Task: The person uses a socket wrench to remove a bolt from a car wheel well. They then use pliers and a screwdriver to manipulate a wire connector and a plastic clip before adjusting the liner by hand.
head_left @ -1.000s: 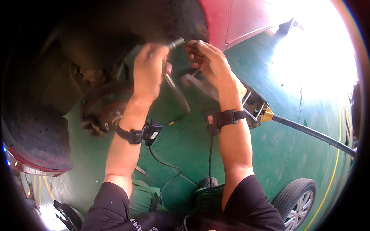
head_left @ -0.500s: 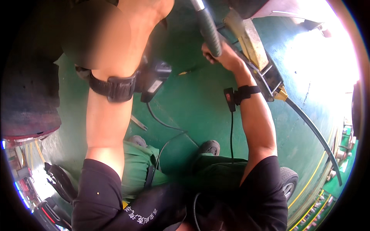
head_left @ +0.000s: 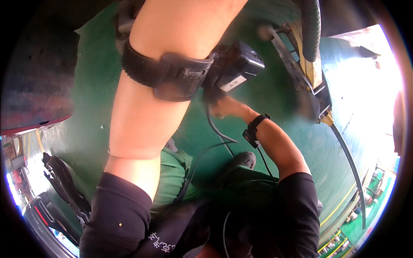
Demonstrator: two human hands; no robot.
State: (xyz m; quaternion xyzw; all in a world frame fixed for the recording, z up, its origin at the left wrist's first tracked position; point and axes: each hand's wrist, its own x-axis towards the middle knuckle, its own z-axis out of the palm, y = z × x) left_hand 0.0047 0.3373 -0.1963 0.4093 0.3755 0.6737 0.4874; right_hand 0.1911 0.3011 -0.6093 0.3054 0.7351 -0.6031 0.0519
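Observation:
My left arm stretches up past the top edge, so its hand is out of sight. A black strap with a pad (head_left: pixel 183 79) circles that forearm, and a black box with a white label (head_left: pixel 244 64) sits at its right side. My right hand (head_left: pixel 223 107) is at the lower end of this box, beside a grey cable (head_left: pixel 214 122). Its visible fingers look curled, but the box partly hides them and I cannot see what they hold. To the upper right, a dark ribbed grip (head_left: pixel 310 32) hangs over a yellowish floor jack (head_left: pixel 312 73), apart from my right hand.
A dark hose (head_left: pixel 350 159) curves from the jack toward the lower right. Dark vehicle panels (head_left: pixel 36 86) stand at the left, with a black part (head_left: pixel 64 185) below them. My shoe (head_left: pixel 245 160) rests on the green floor (head_left: pixel 94 99). Racks (head_left: pixel 380 185) line the far right.
My right hand has moved left and nearer, away from the ribbed grip. My left forearm looms larger and further right, its hand out of view. The ribbed grip appears further right.

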